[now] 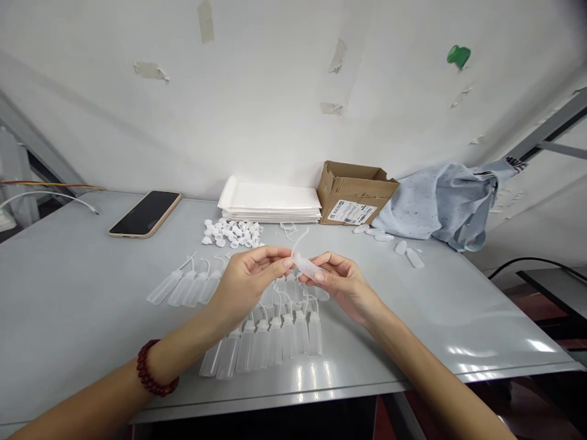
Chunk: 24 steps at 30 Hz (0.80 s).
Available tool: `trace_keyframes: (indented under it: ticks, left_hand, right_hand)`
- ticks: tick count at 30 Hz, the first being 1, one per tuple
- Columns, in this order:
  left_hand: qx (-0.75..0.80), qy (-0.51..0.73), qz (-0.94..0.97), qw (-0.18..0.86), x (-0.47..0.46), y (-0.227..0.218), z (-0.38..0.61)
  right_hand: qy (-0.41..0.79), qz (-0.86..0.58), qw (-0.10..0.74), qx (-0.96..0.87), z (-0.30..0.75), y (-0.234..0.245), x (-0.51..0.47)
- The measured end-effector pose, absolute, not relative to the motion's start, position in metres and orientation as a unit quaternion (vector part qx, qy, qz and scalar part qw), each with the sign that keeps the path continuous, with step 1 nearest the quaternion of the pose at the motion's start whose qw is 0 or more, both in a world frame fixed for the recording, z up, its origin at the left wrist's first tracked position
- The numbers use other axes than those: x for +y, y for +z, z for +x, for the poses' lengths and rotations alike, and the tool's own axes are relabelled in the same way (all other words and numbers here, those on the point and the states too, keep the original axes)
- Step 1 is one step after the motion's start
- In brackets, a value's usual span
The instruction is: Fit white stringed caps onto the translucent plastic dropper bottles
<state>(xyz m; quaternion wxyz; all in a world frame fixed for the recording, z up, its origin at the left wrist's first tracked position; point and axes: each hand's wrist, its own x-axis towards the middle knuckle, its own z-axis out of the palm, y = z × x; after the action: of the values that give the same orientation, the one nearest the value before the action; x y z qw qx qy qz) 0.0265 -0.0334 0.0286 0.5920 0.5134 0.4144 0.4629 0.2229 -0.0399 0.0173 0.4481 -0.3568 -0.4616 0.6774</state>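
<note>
Pinching one bottle (307, 267) closed-fingered, the left hand (250, 276) at nine o'clock and right hand (345, 280) at four apparently risked dislodging its tube (299, 240) by over-squeezing.

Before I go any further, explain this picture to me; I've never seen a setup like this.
There is no machine here: this is a person working bare-handed, seen by a camera worn on the head, looking forward and down. The right hand holds a small bottle; the left hand pinches at its neck, where a thin tube sticks up. On the grey table lie rows of similar bottles and a pile of white caps. Farther back are a phone, a stack of flat white packets, an open cardboard box and a light-blue cloth.
</note>
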Motion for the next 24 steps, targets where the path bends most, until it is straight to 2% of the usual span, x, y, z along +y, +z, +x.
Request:
trace_keyframes:
  ticks: [9, 24]
  left_hand:
    - [0.425, 0.451, 0.55, 0.56, -0.0352, 0.0315, 0.0253]
    - [0.41, 0.43, 0.676, 0.435, -0.0404, 0.0341, 0.0261]
  right_hand:
    - [0.663, -0.357, 0.455, -0.475, 0.2218, 0.0143, -0.0396]
    - [0.669, -0.348, 0.451, -0.477, 0.222, 0.013, -0.04]
